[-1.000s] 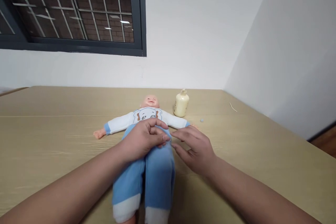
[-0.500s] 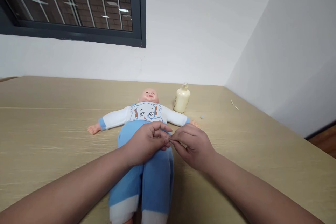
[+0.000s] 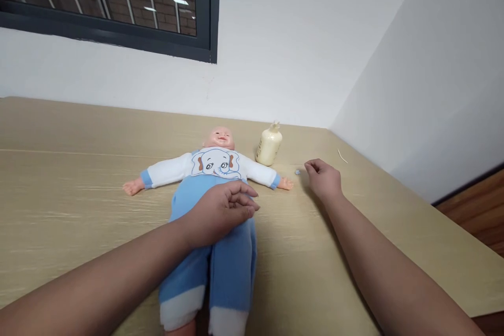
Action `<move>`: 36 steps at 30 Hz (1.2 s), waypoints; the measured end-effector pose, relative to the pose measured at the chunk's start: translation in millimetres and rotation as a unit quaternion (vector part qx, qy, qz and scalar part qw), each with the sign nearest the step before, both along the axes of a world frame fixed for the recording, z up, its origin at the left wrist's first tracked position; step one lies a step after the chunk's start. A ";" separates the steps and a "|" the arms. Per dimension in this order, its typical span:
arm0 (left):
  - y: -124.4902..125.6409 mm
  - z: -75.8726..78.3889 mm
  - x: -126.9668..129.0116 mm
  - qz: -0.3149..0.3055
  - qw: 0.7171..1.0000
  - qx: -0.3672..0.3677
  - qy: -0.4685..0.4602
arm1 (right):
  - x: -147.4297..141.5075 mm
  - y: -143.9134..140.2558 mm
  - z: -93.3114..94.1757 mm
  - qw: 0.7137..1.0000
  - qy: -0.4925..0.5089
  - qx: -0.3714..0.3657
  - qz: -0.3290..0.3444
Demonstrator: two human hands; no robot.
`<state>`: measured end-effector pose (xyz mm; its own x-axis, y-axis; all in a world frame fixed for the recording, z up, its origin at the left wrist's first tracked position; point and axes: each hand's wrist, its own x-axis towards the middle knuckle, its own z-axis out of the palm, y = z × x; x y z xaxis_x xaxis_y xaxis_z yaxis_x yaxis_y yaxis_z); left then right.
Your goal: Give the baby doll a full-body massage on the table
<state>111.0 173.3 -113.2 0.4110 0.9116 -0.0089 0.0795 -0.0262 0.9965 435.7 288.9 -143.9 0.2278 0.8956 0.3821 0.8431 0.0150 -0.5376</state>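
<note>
blue and white on a doll [image 3: 217, 164], lying face up on the table [image 3: 79, 226] as before, arms spread. over its hips, left hand [image 3: 224, 212] half curled, much as in the earlier frame, thumb near fingertips; cannot tell if resting on the cloth or holding anything tiny. a half second ago, fingertips meeting there; now right hand [image 3: 325, 181] well apart, beyond the doll's outstretched hand, fingers bent in toward the thumb; cannot tell if gripping anything. just beside those fingers, a small bluish-grey bit [image 3: 297, 172], unmoved on the table. farther back, a cream bottle [image 3: 269, 147], standing near the doll's head, also unmoved. to the right, a thin pale strand [image 3: 342, 156].
</note>
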 end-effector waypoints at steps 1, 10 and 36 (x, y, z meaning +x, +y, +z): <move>-0.2 0.2 0.0 -0.002 1.000 0.000 0.001 | 4.3 3.7 -3.9 1.000 -0.008 -0.011 0.000; -4.0 5.1 1.1 -0.004 1.000 0.024 -0.001 | 4.4 17.2 -21.1 0.992 -0.106 -0.071 0.018; 36.7 18.0 -155.3 0.290 0.831 0.203 0.429 | -40.2 -21.7 4.7 0.966 -0.031 -0.089 0.239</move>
<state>-44.3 210.0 -95.2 -0.0969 0.9534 0.2856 0.8727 -0.0565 0.4850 395.5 267.1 -139.2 -0.2470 0.9457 0.2111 0.7936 0.3224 -0.5159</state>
